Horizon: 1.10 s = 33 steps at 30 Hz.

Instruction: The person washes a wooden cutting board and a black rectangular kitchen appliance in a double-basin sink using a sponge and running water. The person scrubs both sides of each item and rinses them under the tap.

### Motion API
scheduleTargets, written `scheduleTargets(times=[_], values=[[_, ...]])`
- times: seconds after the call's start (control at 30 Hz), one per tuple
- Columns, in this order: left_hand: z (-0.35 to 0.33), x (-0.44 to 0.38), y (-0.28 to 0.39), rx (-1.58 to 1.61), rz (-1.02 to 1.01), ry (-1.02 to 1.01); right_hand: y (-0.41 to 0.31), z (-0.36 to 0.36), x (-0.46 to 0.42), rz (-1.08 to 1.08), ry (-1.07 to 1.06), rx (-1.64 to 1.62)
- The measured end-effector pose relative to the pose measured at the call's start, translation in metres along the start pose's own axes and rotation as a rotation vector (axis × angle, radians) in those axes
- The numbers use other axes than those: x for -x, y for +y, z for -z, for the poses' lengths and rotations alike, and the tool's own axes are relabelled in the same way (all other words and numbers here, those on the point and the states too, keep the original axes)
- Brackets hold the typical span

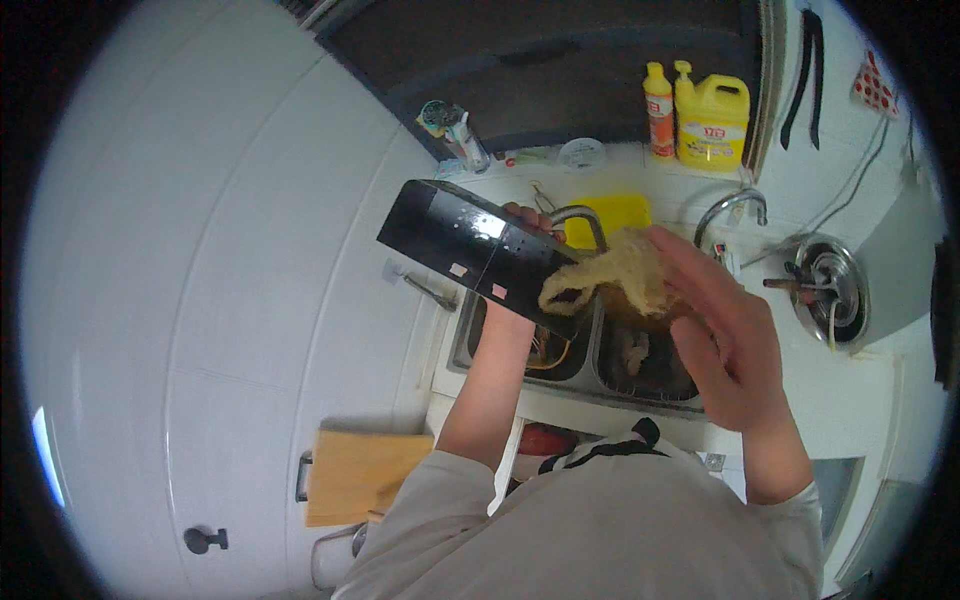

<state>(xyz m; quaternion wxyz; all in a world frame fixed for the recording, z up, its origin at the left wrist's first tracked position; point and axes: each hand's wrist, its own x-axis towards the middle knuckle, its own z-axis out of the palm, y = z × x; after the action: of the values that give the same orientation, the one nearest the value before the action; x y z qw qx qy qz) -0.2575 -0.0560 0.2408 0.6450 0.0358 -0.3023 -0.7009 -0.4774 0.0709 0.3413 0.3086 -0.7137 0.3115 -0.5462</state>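
Note:
My left hand (531, 219) grips a long black rectangular box (480, 244) from its far side; the box is tilted over the left part of the sink, its glossy face dotted with drops and two small pale patches. In my right hand (720, 322) is a crumpled yellowish cloth (622, 274), held at the box's right end, with a loop of it hanging over that end. Beneath lies a double-bowl steel sink (598, 349); its right bowl holds dark water and a pale lump, while the left bowl is partly hidden by the box.
Two taps (585, 213) (731, 199) rise behind the sink, with a yellow basin (611, 217) beside one. Yellow detergent bottles (660, 112) (712, 124) stand on the sill. A round metal pan or lid (851, 300) is at right. A wooden board (360, 476) sits at lower left.

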Motion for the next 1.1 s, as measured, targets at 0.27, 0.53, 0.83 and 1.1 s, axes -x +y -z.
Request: scheduleTargets(times=[0.27,0.53,0.83,1.1], values=[[0.010,-0.005,0.001,0.006,-0.034,-0.095,0.001,0.004,0.002,0.191,-0.061,0.308],[0.031,-0.001,0.006,0.182,-0.026,-0.031,0.024,0.003,0.007,0.226,0.230,0.013],[0.050,0.010,0.042,0.125,-0.127,-0.019,0.082,0.010,0.058,-0.043,0.060,0.115],[0.120,0.032,0.070,0.122,-0.194,0.066,0.147,0.004,0.126,-0.365,-0.334,0.414]])
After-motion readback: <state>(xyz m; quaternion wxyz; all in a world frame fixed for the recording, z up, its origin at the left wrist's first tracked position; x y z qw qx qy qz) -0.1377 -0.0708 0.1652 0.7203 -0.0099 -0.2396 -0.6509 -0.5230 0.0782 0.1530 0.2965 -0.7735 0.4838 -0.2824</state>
